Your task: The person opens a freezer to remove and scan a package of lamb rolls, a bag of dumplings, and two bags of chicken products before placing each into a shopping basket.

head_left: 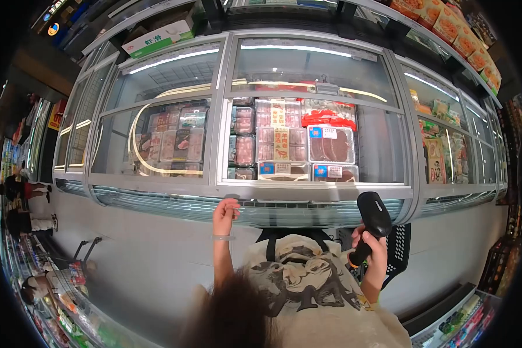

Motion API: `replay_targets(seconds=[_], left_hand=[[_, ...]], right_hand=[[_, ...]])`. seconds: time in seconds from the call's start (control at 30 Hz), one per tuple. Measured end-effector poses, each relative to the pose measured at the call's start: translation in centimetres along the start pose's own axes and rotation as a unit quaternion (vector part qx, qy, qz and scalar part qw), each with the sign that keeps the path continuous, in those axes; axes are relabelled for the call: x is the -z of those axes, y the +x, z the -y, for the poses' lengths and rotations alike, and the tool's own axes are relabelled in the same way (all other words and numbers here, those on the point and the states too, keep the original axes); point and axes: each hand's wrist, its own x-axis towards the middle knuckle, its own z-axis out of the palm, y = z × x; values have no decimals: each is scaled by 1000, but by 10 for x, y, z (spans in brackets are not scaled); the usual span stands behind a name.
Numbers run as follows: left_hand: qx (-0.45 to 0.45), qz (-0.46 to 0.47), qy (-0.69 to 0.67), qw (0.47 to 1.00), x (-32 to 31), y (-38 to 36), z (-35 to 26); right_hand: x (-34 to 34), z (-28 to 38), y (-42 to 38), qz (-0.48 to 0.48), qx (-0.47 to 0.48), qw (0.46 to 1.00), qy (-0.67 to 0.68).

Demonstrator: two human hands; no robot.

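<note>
The rigid, seemingly light scanner point(374, 214) is best held by its handle point(361, 252), wrapped by the right hand point(378, 248); the left hand point(225, 214) is loosely spread.

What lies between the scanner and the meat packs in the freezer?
The silver front frame, seen in the head view, lies between the scanner and the meat packs.

Strip lights glow inside the freezer cases point(313, 188), brightest over the middle packs. Curved yellowish reflections streak the sliding glass lids point(168, 139). Fisheye distortion bends the left and right edges into black, and hair point(235, 316) blurs at the near side.
</note>
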Motion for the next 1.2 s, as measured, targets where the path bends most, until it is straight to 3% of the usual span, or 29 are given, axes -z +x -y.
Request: replay_targets(seconds=[0.07, 0.13, 0.17, 0.2, 0.27, 0.37, 0.4, 0.47, 0.53, 0.67, 0.73, 0.77, 0.8, 0.87, 0.9, 1.0, 1.07, 1.2], left_hand=[[-5, 28, -13, 1000, -17, 13, -9], [-14, 60, -20, 998, -41, 32, -18], [-12, 63, -12, 998, -54, 40, -25], [-17, 75, 0, 997, -68, 51, -31], [-28, 101, 27, 994, -94, 75, -41], [-11, 149, 35, 988, -135, 112, -49], [-12, 164, 40, 986, -147, 126, -46], [-21, 193, 59, 979, -170, 155, -36], [16, 211, 74, 975, -193, 177, -36], [115, 219, 91, 965, -217, 236, -4], [262, 167, 59, 949, -223, 271, 18], [331, 139, 43, 932, -225, 293, 30], [338, 114, 59, 932, -224, 318, 54], [352, 66, 95, 929, -220, 364, 101], [362, 37, 116, 924, -230, 379, 99], [331, 11, 143, 933, -255, 420, 105], [296, 9, 150, 943, -273, 443, 112], [189, 13, 158, 969, -311, 486, 155]], right_hand=[[10, 20, 15, 33, 20, 999, 13], [14, 60, 28, 26, 29, 996, -74], [24, 77, 39, 9, 25, 965, -260], [17, 104, 47, -21, 108, 852, -512], [2, 139, 63, -113, 190, 702, -677], [-4, 170, 96, -135, 213, 582, -773], [-9, 179, 105, -71, 246, 555, -791], [-13, 179, 141, 139, 324, 561, -749], [-4, 137, 196, 321, 337, 547, -696], [18, 32, 317, 331, 128, 599, -718], [33, -11, 387, 254, 57, 651, -713], [37, -18, 419, 240, 18, 718, -654], [41, -24, 450, 224, -20, 777, -589], [64, -72, 522, 151, -212, 917, -301], [64, -61, 525, 105, -127, 980, -113], [70, -69, 568, 64, -116, 988, -85], [64, -35, 563, 32, -83, 990, -114], [71, -24, 574, -47, -72, 990, -110]])
